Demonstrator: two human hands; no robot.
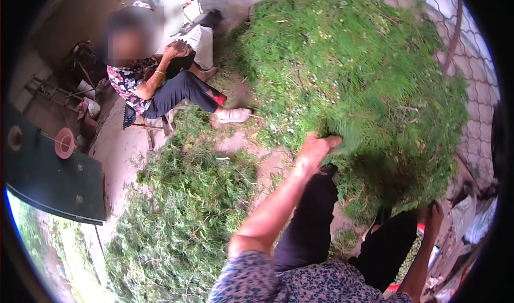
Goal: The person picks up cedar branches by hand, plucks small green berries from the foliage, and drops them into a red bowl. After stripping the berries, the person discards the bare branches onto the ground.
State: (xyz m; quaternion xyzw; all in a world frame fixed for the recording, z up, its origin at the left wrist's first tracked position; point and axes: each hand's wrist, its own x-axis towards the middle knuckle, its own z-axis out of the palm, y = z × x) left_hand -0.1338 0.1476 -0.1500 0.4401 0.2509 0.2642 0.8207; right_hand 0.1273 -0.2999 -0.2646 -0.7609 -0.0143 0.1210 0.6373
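My left hand reaches forward with its fingers closed round a green conifer sprig, whose fronds are smeared by motion. Just beyond lies a large heap of cut conifer branches, dotted with small pale berries or cones. My right hand is low at the right, beside my knee and above a red-rimmed container of small green berries or cones. Its fingers are partly hidden and blurred.
A second pile of greenery spreads over the floor at my left. Beyond it a person sits on a low wooden stool, hands raised together. A dark green board stands at the far left, and plastic bags lie at the right.
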